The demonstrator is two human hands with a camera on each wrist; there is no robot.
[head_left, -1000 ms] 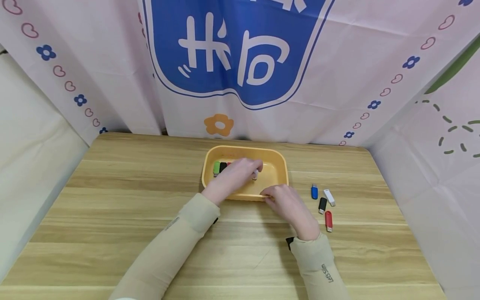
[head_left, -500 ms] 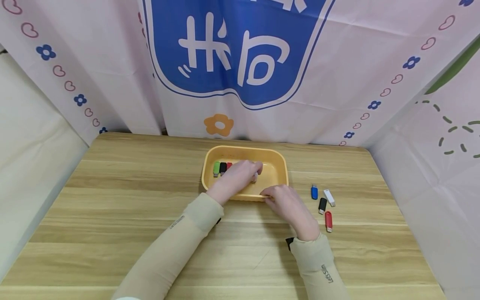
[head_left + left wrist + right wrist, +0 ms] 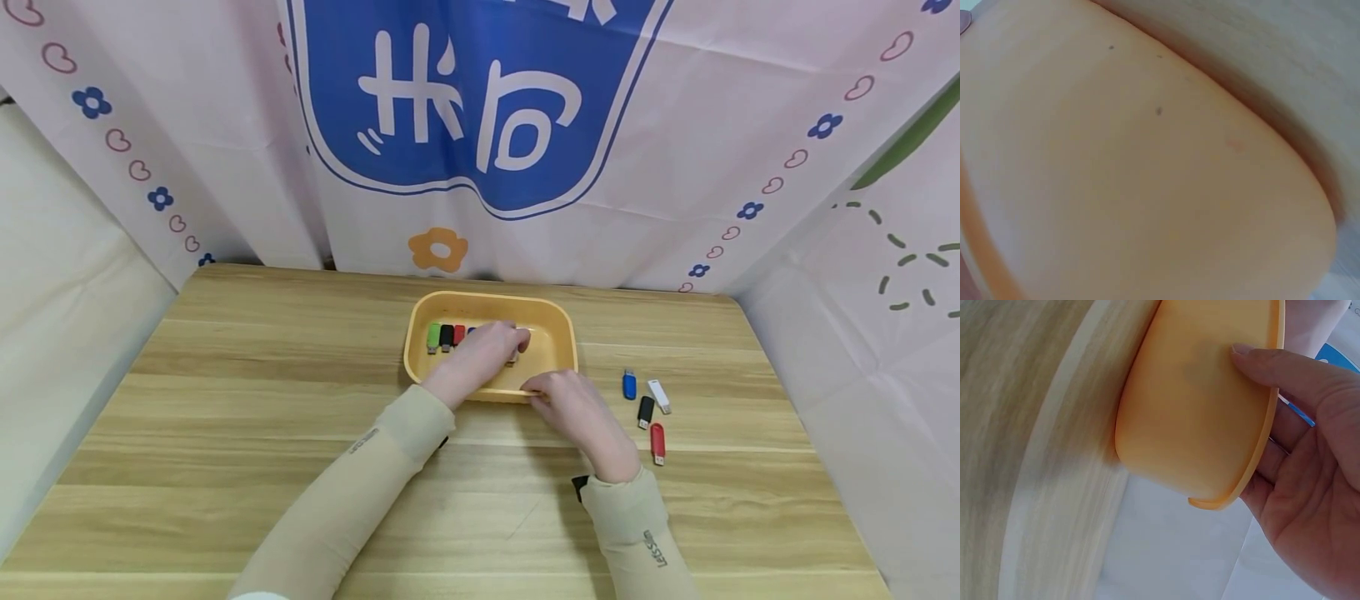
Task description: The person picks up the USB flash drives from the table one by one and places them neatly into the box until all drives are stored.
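Observation:
A yellow-orange plastic box (image 3: 564, 333) sits on the wooden table. Inside, my left hand (image 3: 483, 350) reaches over the near rim with fingers curled down around a small USB stick (image 3: 512, 359); only its pale end shows below the fingers. Left of that hand, a green USB stick (image 3: 433, 335), a black one (image 3: 447, 335) and a red one (image 3: 459, 333) lie side by side in the box, beside a partly covered blue one (image 3: 472, 331). My right hand (image 3: 577, 408) grips the box's near rim, its thumb (image 3: 1260, 362) pressed on the outer wall in the right wrist view.
Right of the box, a blue USB stick (image 3: 629, 385), a white one (image 3: 658, 396), a black one (image 3: 645, 412) and a red one (image 3: 657, 443) lie loose on the table (image 3: 225, 433). A printed curtain (image 3: 637, 242) hangs behind. The box wall (image 3: 1147, 162) fills most of the left wrist view.
My left hand has shifted slightly right inside the box with its USB stick, uncovering more of the red stick and part of the blue one. My right hand stays on the rim.

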